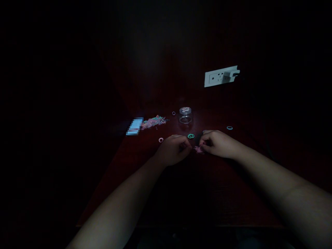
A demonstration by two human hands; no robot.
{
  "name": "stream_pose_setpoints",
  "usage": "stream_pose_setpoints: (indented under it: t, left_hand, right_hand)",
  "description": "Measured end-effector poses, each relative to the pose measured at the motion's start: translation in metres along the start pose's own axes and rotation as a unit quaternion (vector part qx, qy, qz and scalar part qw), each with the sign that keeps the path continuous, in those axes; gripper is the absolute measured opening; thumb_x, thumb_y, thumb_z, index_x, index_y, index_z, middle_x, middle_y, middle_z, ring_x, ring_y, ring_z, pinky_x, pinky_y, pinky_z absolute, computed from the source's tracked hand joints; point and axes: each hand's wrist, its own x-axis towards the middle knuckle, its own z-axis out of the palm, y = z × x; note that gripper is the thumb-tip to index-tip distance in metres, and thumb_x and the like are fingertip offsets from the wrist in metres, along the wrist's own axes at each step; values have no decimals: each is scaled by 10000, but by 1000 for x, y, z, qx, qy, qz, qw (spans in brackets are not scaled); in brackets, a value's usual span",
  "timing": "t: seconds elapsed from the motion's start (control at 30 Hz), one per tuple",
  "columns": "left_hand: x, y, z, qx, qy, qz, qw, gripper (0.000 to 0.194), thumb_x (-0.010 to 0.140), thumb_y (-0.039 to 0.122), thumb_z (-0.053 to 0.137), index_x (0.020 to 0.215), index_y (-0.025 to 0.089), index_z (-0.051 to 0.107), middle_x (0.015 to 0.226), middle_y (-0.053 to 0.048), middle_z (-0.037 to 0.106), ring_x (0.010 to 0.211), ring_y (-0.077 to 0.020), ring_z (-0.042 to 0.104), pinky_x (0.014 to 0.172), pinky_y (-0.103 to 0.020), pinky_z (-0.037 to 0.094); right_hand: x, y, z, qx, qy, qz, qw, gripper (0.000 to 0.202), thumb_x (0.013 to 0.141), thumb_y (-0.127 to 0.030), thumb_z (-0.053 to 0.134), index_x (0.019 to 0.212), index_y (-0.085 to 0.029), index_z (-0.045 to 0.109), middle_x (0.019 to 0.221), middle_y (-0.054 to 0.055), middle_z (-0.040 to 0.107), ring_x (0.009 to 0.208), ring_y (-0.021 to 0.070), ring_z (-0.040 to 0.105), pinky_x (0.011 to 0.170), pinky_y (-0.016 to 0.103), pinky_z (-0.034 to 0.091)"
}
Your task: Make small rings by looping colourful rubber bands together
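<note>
A small heap of pink bands (pixel 199 149) lies on the dark red table between my two hands. My right hand (pixel 215 143) is at the heap's right side, its thumb and fingertips pinched together at the pink bands. On the other side, my left hand (pixel 175 149) is closed with thumb and fingertips together, just left of the heap; anything between them is too small to make out. Green bands (pixel 191 136) rest just beyond the hands. Near my left hand's knuckles is a pale pink band (pixel 161 140).
A clear lidded jar (pixel 185 116) stands behind the hands. Farther left are a pile of mixed coloured bands (pixel 155 122) and a bright pixelated rectangle (pixel 135 126). Single bands lie at the back (pixel 173 113) and right (pixel 229 128). A wall socket (pixel 220 76) holds a plug.
</note>
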Motion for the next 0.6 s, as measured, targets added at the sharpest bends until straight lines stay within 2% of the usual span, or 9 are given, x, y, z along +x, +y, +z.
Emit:
stream_pose_setpoints:
  t: [0.33,0.6]
  left_hand:
    - [0,-9,-6,37,16,-10,999,97,854,240,591,774,190,610,706,7,603,692,-130,555,658,-264,429]
    - [0,-21,-15,81,60,-38,994,146,866,255,577,739,186,597,665,22,574,646,-120,527,634,-258,403]
  right_hand:
    - [0,3,0,20,9,-9,1000,163,813,-209,588,747,-207,737,822,39,683,739,177,621,702,287,456]
    - [0,5,-6,32,38,15,999,241,808,-131,541,883,-197,761,921,67,734,841,224,666,807,336,495]
